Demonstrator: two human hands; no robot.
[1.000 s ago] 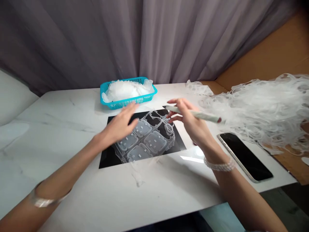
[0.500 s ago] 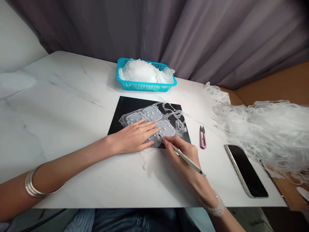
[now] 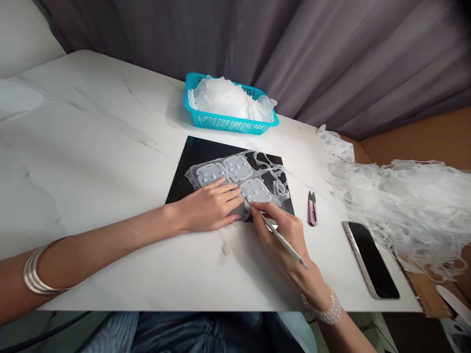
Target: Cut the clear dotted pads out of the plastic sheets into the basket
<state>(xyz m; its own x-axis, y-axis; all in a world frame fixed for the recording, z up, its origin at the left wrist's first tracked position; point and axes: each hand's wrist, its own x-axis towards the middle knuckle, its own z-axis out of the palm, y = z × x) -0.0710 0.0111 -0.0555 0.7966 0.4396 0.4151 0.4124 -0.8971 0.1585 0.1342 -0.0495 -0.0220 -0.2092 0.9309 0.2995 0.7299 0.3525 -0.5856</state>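
Note:
A translucent sheet of moulded silicone-like pieces, with rounded square panels and thin cut-out strips at its right, lies on a black mat. My left hand rests flat on the sheet's lower left part, fingers stretched out and covering some of it. In my right hand is a slim, pale metal tool that looks like tweezers, gripped like a pen. Its tip touches or nearly touches the sheet just right of my left fingertips; the exact contact is too small to tell.
Behind the mat stands a blue basket heaped with translucent white pieces. Pink thread snips and a phone lie to the right. A large pile of translucent scrap fills the right side, by a cardboard surface.
The view has shifted and tilted slightly. My left hand stays flat on the sheet, and the tweezers' tip in my right hand has moved only a little along it.

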